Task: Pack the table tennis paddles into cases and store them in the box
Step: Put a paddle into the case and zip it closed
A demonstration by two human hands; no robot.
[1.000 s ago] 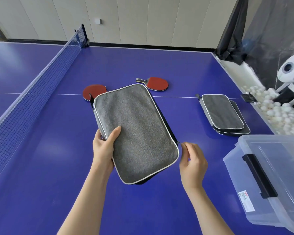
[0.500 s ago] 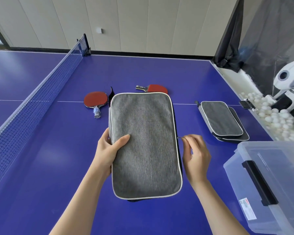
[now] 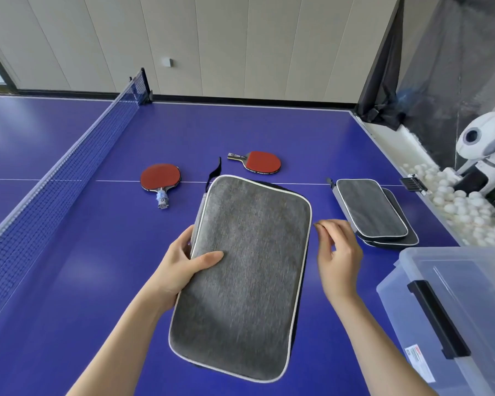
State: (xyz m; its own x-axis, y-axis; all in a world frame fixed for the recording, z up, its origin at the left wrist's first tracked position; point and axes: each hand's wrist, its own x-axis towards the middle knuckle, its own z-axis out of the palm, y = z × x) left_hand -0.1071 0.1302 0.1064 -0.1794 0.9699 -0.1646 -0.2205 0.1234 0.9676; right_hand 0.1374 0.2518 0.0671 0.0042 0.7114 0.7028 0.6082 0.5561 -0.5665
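Observation:
A grey fabric paddle case (image 3: 246, 275) with white piping is held above the blue table. My left hand (image 3: 183, 267) grips its left edge, thumb lying on top. My right hand (image 3: 336, 247) is at the case's right edge, fingertips pinched together on what looks like the zip pull. Two red paddles lie beyond: one (image 3: 160, 177) at the left with its handle toward me, one (image 3: 262, 162) at the centre with its handle pointing left. Two more grey cases (image 3: 372, 211) are stacked to the right. A clear plastic box (image 3: 455, 310) with a black latch stands at the lower right.
The net (image 3: 55, 178) runs along the left side. A trough of white balls (image 3: 466, 207) and a white ball machine (image 3: 486, 147) sit past the table's right edge. A black strap (image 3: 214, 174) sticks out from behind the held case.
The case has turned from tilted left to nearly straight and come closer. My right hand has moved up along its right edge from the lower corner to the upper part.

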